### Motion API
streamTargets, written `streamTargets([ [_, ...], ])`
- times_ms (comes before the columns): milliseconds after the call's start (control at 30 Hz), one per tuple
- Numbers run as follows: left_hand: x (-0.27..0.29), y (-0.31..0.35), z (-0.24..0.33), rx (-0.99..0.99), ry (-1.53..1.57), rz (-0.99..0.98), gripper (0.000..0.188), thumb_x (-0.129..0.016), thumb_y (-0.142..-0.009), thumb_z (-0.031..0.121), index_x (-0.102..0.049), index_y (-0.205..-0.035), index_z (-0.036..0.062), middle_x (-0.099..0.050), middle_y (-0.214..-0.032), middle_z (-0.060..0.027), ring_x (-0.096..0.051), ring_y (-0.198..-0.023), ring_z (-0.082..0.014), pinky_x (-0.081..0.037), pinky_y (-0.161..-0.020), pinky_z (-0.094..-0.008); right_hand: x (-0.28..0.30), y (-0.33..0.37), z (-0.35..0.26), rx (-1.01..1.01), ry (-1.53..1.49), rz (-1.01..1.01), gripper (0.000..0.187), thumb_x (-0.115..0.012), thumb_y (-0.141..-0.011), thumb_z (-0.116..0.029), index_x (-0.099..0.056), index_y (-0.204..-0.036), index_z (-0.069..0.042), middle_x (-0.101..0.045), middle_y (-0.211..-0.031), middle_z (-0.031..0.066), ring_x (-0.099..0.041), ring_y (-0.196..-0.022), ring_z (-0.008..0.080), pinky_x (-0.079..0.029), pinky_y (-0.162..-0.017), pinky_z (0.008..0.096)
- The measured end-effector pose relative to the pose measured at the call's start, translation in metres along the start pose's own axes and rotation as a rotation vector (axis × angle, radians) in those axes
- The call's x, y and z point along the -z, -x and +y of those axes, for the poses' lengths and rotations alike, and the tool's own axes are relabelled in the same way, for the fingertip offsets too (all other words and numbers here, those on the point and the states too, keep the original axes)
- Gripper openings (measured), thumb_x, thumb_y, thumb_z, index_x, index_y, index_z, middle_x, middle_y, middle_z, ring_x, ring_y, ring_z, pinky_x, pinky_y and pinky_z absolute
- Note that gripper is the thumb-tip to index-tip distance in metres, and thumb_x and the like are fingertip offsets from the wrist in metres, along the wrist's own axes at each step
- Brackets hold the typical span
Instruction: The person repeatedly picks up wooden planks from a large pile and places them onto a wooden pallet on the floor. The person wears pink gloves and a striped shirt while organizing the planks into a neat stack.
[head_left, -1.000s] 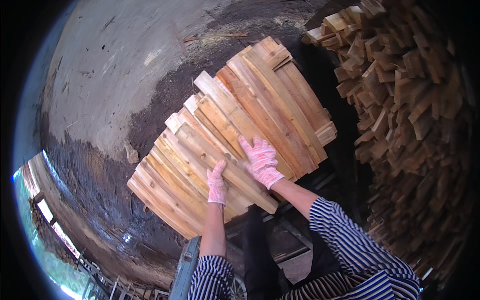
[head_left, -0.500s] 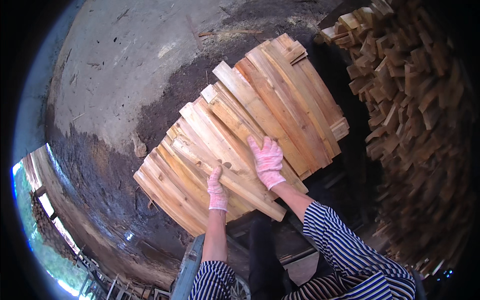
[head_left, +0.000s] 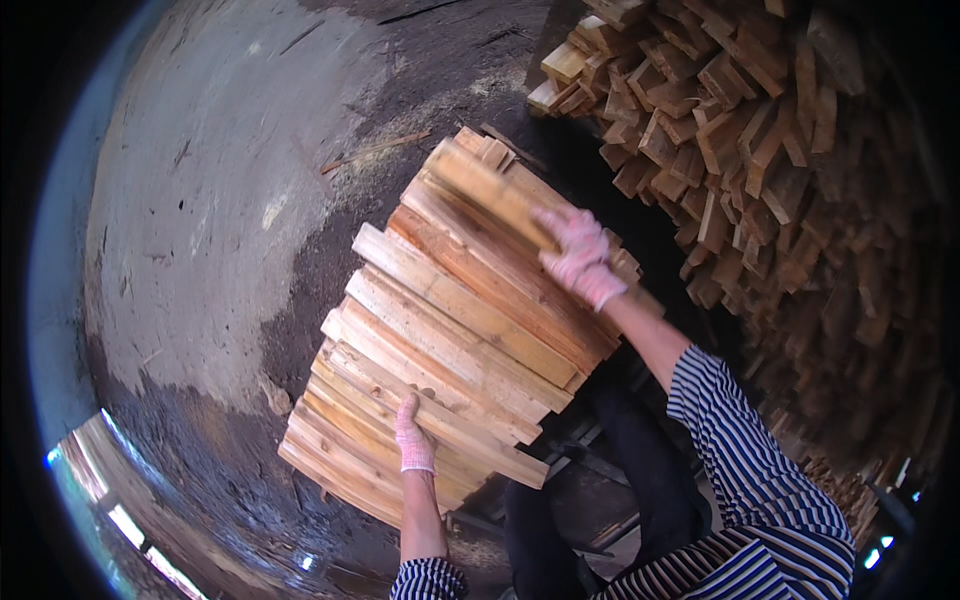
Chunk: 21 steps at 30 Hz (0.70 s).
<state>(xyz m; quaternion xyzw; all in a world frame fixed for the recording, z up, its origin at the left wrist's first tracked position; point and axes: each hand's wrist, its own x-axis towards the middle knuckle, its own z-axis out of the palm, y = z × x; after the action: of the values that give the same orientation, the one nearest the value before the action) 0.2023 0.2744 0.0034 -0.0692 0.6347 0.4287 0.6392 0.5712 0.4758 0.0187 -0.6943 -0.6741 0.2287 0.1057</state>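
Clamping blurred plank (head_left: pixel 492 195) w/ R hand (head_left: pixel 580 256), apparently not yet set down; touching plank row (head_left: pixel 460 312), mostly side by side already, w/ L hand (head_left: pixel 414 442), can't tell grip.

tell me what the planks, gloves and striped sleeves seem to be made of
Planks: bare, apparently unvarnished wood, given the visible grain and knots. Gloves: probably knitted yarn, matt, judging by the mottled pink-and-white surface. Striped sleeves: soft, thin-looking cloth that wrinkles; exact fibre can't be told.
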Motion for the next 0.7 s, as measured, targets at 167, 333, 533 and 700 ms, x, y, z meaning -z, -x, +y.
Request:
streamTargets([
  [167,-0.021,-0.025,-0.019,-0.042,-0.072,0.053,0.041,-0.072,-0.085,0.025,-0.064,-0.119,0.0051,-0.067,-0.111,-0.0116,-0.063,-0.104,-0.0283,-0.05,-0.097,-0.0432,-0.058,-0.022,0.052,-0.049,0.003,-0.071,0.057,-0.062,-0.091,-0.035,-0.049,-0.146,-0.029,-0.042,-0.153,0.0153,-0.041,-0.137,0.0393,-0.031,-0.117,0.0467],
  [333,-0.044,-0.013,-0.027,0.004,-0.143,0.172,0.048,-0.072,-0.088,0.025,-0.062,-0.13,0.0046,-0.063,-0.125,-0.0116,-0.058,-0.117,-0.0256,-0.045,-0.104,-0.0418,-0.036,-0.021,0.034,-0.001,0.096,-0.113,0.059,-0.065,-0.09,-0.034,-0.048,-0.146,-0.029,-0.042,-0.151,0.017,-0.041,-0.135,0.0385,-0.036,-0.111,0.0486],
  [533,-0.058,-0.016,-0.005,-0.109,-0.258,0.013,0.072,-0.064,-0.094,0.046,-0.041,-0.15,0.0071,-0.048,-0.148,-0.0133,-0.049,-0.132,-0.0287,-0.04,-0.111,-0.0455,-0.089,0.059,-0.092,0.063,-0.018,-0.379,0.069,-0.073,-0.08,-0.033,-0.049,-0.145,-0.028,-0.043,-0.143,0.0203,-0.044,-0.13,0.0386,-0.039,-0.107,0.0518],
  [700,-0.11,-0.023,0.031,0.028,-0.102,-0.035,0.085,-0.049,-0.094,0.068,-0.033,-0.154,0.0092,-0.042,-0.152,-0.0171,-0.045,-0.136,-0.0336,-0.039,-0.113,-0.0486,-0.092,0.066,-0.084,0.025,-0.118,-0.397,0.068,-0.073,-0.082,-0.039,-0.049,-0.145,-0.026,-0.044,-0.141,0.0217,-0.045,-0.127,0.0405,-0.04,-0.107,0.0481],
])
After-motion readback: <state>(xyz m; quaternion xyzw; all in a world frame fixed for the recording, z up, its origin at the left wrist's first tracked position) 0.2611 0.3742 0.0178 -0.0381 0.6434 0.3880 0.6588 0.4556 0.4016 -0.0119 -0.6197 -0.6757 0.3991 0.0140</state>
